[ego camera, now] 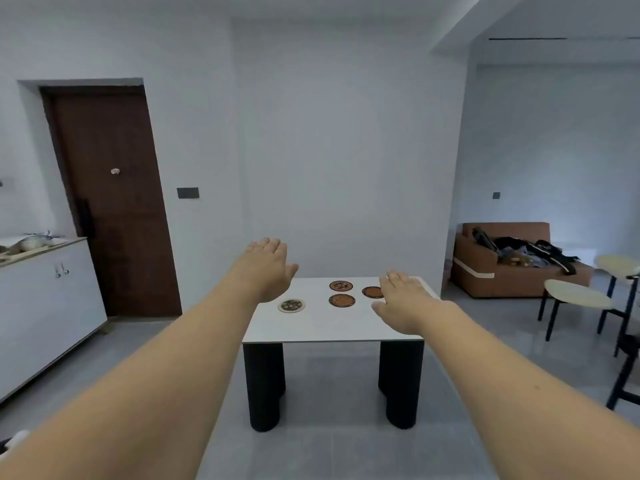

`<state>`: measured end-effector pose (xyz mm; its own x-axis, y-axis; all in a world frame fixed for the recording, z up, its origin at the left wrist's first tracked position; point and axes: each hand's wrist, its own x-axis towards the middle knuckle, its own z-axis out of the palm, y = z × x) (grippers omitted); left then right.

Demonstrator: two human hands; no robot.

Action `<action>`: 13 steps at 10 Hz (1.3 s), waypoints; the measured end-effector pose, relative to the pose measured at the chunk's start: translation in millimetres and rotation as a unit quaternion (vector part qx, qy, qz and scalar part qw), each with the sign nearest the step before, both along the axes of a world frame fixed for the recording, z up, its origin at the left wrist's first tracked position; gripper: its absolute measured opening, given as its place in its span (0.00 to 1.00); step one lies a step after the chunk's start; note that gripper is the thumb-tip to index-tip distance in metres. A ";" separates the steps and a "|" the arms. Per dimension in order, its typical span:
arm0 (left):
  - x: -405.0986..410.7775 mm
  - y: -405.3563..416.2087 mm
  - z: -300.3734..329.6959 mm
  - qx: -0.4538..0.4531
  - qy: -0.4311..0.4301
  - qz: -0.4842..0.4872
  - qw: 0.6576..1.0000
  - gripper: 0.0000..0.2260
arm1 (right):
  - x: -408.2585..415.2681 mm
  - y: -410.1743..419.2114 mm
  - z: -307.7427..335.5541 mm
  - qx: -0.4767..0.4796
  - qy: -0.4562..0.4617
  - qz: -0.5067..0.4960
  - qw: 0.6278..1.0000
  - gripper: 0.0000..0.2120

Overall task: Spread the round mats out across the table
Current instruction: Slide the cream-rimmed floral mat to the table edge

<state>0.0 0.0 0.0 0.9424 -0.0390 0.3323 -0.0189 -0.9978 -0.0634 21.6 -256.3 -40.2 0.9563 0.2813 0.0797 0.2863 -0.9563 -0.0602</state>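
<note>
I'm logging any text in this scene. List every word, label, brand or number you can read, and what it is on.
None can be read.
The four round mats on the table: patterns only, too small and blurred to show lettering.
The wall switch plate: no legible marking.

White table [322,327] bears four round mats [341,300]

Both forearms are showing bare along their whole visible length, with no sleeve, watch or band appearing on either. The left hand [266,268] and the right hand [403,299] are wearing no gloves and no rings that can be made out, and the fingers are looking slightly blurred.
</note>
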 end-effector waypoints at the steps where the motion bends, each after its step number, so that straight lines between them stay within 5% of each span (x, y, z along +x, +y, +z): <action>1: 32.9 16.6 -2.5 0.002 0.020 0.004 1.000 0.29 | 29.6 17.1 -3.7 0.003 0.024 -0.003 1.000 0.31; 13: 626.4 126.5 -85.8 -0.047 0.103 0.016 0.993 0.30 | 611.6 121.2 -65.9 -0.003 0.091 0.013 0.996 0.32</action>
